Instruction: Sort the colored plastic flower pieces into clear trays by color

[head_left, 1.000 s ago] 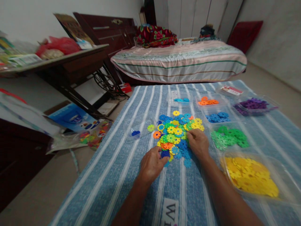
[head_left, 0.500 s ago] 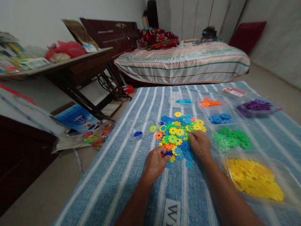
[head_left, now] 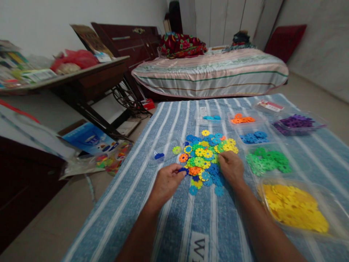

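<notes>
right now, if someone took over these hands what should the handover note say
Left hand: pinching a dark blue disc at the near-left edge of the mixed pile.
Right hand: fingertips resting on the pile's right side; whether it grips a piece cannot be told.
Done: clear trays hold yellow pieces, green pieces, blue, orange and purple.
Left: the mixed pile lies unsorted on the striped cloth.

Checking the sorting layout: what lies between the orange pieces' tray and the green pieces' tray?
In the head view, the tray of dark blue pieces lies between them.
</notes>
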The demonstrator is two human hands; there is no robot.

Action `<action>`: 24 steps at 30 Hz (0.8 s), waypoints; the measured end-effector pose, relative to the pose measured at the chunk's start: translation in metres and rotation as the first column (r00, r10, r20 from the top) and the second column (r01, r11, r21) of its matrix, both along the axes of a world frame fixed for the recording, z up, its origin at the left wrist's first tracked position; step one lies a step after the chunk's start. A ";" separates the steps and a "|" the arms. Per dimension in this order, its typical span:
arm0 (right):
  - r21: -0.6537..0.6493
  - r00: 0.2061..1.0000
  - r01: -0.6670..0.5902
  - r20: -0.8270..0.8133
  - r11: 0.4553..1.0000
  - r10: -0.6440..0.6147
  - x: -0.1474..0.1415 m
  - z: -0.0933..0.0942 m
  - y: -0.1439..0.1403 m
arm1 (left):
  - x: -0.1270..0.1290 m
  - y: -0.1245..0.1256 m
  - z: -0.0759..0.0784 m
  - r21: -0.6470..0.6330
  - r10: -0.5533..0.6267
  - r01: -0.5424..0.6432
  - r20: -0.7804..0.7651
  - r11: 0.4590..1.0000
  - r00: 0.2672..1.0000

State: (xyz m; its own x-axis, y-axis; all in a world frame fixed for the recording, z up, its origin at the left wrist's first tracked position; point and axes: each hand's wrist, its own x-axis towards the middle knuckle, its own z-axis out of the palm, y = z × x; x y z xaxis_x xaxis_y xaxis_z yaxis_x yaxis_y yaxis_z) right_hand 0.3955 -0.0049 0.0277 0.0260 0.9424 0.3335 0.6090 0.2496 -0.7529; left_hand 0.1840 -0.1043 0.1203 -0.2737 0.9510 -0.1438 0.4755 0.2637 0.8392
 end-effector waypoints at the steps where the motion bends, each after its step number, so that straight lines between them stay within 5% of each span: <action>1: 0.000 1.000 0.002 0.002 1.000 -0.002 0.000 0.000 0.000 | -0.010 0.005 0.008 0.044 0.007 -0.003 -0.078 0.999 0.997; 5: -0.006 1.000 0.003 0.015 1.000 -0.003 -0.001 0.002 0.000 | -0.054 0.036 0.040 0.082 0.017 0.027 -0.485 0.996 0.874; 8: -0.009 1.000 0.004 0.020 1.000 -0.004 -0.001 0.001 0.001 | -0.078 0.062 0.056 -0.143 -0.122 0.024 -0.731 0.989 0.671; 12: -0.007 1.000 -0.011 0.027 1.000 0.011 0.000 0.001 0.001 | -0.089 0.085 0.057 -0.407 -0.362 0.002 -0.808 0.913 0.465; 19: -0.009 1.000 -0.004 0.031 1.000 0.004 0.000 0.002 0.001 | -0.089 0.094 0.053 -0.516 -0.448 -0.064 -0.792 0.854 0.414; 22: -0.007 1.000 -0.007 0.023 1.000 0.007 0.000 0.001 0.002 | -0.079 0.086 0.062 -0.444 -0.372 -0.115 -0.843 0.888 0.388; 24: -0.009 1.000 -0.010 0.025 1.000 0.011 0.000 0.000 0.002 | -0.068 0.076 0.065 -0.384 -0.333 -0.043 -0.847 0.922 0.415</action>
State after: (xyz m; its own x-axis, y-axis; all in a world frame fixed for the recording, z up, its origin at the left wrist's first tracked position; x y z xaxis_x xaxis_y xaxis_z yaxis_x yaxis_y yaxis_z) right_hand 0.3956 -0.0026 0.0274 0.0076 0.9454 0.3257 0.6254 0.2496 -0.7393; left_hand 0.1163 -0.0279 0.1853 -0.2852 0.9402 -0.1860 0.9486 0.2491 -0.1951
